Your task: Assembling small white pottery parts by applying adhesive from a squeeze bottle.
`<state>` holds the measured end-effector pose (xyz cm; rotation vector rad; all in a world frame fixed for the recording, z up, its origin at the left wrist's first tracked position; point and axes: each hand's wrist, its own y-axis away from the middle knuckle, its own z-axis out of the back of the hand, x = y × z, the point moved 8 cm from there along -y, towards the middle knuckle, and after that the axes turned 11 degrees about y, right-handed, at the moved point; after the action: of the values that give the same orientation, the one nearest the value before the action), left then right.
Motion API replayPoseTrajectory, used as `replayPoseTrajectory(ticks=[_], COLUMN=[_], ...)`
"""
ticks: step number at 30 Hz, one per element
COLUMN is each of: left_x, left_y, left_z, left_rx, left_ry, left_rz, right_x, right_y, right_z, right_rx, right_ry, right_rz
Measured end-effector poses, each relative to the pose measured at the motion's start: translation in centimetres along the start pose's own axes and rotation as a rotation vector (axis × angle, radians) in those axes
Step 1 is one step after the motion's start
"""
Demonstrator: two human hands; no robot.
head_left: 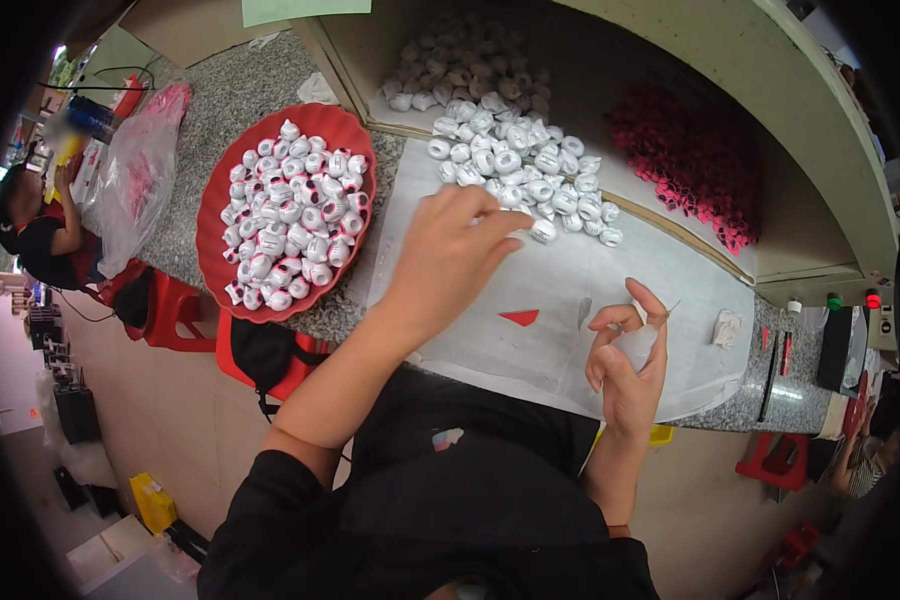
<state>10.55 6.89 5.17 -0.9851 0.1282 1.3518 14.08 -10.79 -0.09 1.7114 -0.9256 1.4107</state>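
So you've got two piles of those little white wrapped pieces going. One heap (515, 165) sits loose on the pale sheet (570, 290) and spills back into the open wooden compartment (670, 60) behind it, way too many to count. The other lot fills the one red round tray (220, 250) on the granite counter (220, 100) to your left, also dozens. Same compartment holds a separate mound of small red pieces (695, 165) off to the right side.

Each white piece looks like a small ring-ish bundle, shiny white wrap with a dark spot or hole in the middle; the ones in the tray show bits of red too.

Your left hand (450, 255) is stretched out at the near edge of the loose heap, fingers drawn together at the tips right by one piece, though I can't tell if it's actually pinched on it. Your right hand (625, 355) is held up over the sheet, fingers curled round something small and whitish, thumb and forefinger closed on what looks like a thin needle.

One small red triangle scrap (519, 317) lies on the sheet between your hands. One clear plastic bag (140, 170) sits past the tray.
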Motion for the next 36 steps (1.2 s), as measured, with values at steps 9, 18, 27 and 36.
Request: replayPoseTrajectory(ticks=[9, 18, 27, 36], left_x=[0.6, 0.5, -0.8, -0.8], left_y=[0.7, 1.3, 4.0, 5.0], left_z=[-6.4, -5.1, -5.7, -4.7], left_rx=[0.05, 0.1, -0.131, -0.149], left_ry=[-0.164, 0.888, 1.607, 1.579], left_rz=[-0.153, 0.34, 0.545, 0.533], right_x=[-0.4, 1.2, 5.9, 7.8], right_y=[1.1, 1.3, 3.4, 5.0], right_z=[2.4, 1.9, 2.9, -0.2], right_rx=[-0.048, -0.053, -0.317, -0.399], right_ry=[-0.099, 0.063, 0.015, 0.304], right_rz=[0.021, 0.108, 0.411, 0.734])
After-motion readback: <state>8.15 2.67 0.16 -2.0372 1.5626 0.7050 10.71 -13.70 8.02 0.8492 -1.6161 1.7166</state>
